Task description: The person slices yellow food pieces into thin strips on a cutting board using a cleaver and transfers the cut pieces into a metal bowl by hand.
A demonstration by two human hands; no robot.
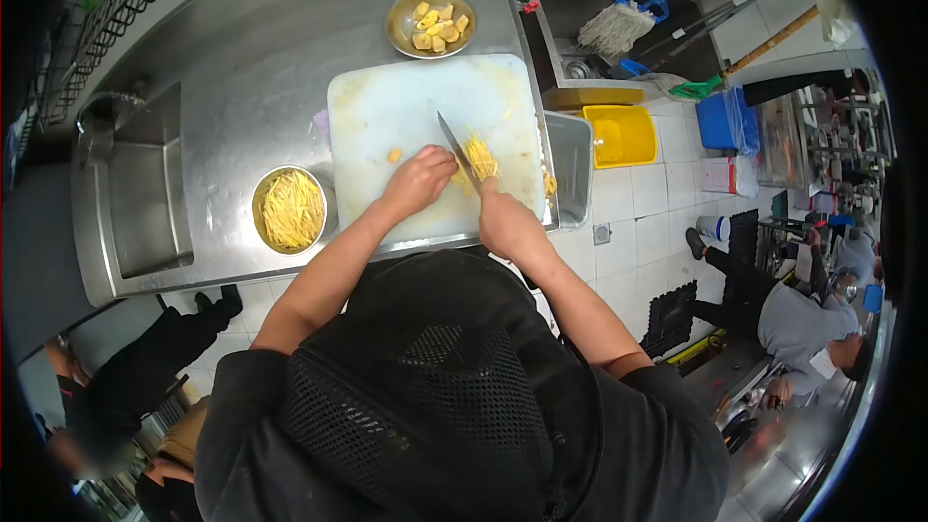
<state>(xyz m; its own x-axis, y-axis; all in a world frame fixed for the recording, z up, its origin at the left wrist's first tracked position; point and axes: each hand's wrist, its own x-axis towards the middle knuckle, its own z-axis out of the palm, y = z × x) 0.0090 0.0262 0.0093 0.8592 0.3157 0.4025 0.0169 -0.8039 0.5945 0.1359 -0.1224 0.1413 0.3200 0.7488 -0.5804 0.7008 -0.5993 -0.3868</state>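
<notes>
My right hand (510, 222) grips the handle of a kitchen knife (456, 147), its blade pointing away from me over the white cutting board (387, 106). My left hand (421, 180) is curled on the board just left of the blade, fingertips down on pale yellow ginger (463, 180) that they partly hide. Right of the blade lies a small heap of ginger shreds (480, 157). One loose ginger piece (394, 155) rests left of my left hand. Beyond the board, a metal bowl (396, 37) holds several peeled ginger chunks (439, 29).
A metal container (325, 203) full of shreds stands left of the board. A steel sink (145, 184) is set into the counter at far left. Right of the counter are a grey bin (572, 174) and a yellow tub (623, 135). Other people stand at both sides.
</notes>
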